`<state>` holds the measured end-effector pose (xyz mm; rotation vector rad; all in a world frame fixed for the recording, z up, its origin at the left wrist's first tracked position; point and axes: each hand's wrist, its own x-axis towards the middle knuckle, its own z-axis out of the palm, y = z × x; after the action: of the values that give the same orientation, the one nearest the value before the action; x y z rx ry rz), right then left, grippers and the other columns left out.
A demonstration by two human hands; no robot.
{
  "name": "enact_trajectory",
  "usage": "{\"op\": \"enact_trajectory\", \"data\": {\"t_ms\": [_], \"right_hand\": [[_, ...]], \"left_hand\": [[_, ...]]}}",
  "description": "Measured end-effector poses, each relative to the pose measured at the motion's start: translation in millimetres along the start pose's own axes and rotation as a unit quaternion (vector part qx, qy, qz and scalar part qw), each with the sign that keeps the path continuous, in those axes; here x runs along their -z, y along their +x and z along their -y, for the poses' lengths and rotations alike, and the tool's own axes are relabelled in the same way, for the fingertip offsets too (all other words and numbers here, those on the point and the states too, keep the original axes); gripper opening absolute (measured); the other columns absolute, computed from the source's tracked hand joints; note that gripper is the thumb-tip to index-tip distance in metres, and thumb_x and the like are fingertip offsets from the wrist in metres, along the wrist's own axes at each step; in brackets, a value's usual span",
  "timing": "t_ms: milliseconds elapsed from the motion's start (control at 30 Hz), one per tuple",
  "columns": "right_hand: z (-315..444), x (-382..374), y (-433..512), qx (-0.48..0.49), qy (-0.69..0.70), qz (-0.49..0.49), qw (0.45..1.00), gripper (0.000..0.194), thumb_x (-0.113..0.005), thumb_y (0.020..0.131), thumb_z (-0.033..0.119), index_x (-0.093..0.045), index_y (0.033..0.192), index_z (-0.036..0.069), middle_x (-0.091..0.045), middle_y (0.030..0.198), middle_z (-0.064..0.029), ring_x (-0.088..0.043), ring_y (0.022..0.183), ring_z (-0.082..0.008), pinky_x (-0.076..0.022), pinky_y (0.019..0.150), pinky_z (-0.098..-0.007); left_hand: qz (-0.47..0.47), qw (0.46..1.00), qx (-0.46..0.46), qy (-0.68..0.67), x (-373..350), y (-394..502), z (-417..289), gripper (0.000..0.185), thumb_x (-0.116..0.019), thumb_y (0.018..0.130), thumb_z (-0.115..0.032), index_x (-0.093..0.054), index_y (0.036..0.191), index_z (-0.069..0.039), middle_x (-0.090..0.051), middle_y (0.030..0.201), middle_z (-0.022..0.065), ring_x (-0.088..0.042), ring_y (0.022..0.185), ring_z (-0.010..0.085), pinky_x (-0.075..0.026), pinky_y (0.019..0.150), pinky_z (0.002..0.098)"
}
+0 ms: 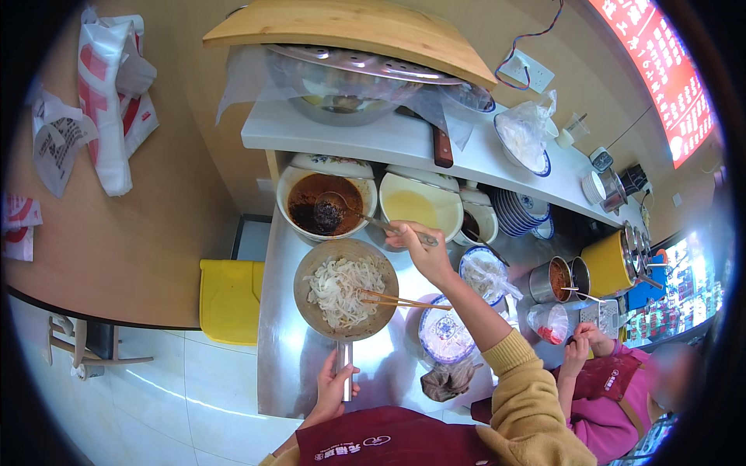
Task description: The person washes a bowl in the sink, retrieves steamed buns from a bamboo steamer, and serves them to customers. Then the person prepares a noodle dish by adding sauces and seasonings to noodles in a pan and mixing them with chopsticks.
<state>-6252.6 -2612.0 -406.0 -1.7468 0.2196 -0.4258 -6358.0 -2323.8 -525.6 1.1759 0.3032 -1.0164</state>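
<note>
My left hand (333, 385) grips the metal handle (345, 367) of a round pan (304, 303) holding white noodles (344, 285). A pair of wooden chopsticks (402, 302) rests in the noodles, their ends pointing right. Above the pan, my right hand (418, 247) holds a metal ladle (379, 224) by its handle. The ladle's bowl is in a white enamel pot (284, 198) of reddish-brown sauce, with dark bits in it. To the right stand a pot of pale yellow liquid (411, 209) and a smaller pot of dark liquid (486, 220) with its own ladle.
A shelf (349, 141) overhangs the pots, bearing a steel bowl (349, 99), a wooden board (349, 23) and a brown-handled knife (442, 147). Right of the pan are a wrapped plate (446, 335) and a cloth (449, 381). A co-worker (606, 390) stands at the right, hands together.
</note>
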Motion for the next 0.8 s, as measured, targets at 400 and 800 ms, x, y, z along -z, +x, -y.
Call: {"op": "enact_trajectory", "data": {"t_ms": [400,800], "right_hand": [[-2.8,5.2,6.8,-0.067,0.097,-0.068,0.991,0.034,-0.048,0.096,0.021,-0.058,0.105,-0.011,-0.065,0.089,-0.0210,-0.067,0.075,-0.0236,-0.0563,0.071,-0.0318],[26.0,24.7,-14.3,-0.100,0.141,-0.100,0.980,0.033,-0.050,0.095,0.021,-0.058,0.104,-0.009,-0.065,0.088,-0.0228,-0.067,0.075,-0.0250,-0.0562,0.071,-0.0330]], "left_hand": [[-0.006,1.000,0.021,0.017,1.9,8.3,-1.1,0.066,-0.059,0.088,-0.016,-0.023,0.142,-0.008,-0.063,0.089,0.0124,-0.058,0.052,0.0147,-0.047,0.044,0.0258],[-0.013,1.000,0.013,0.015,2.0,7.2,1.9,0.065,-0.059,0.088,-0.014,-0.023,0.142,-0.007,-0.063,0.090,0.0132,-0.057,0.051,0.0160,-0.047,0.043,0.0260]]}}
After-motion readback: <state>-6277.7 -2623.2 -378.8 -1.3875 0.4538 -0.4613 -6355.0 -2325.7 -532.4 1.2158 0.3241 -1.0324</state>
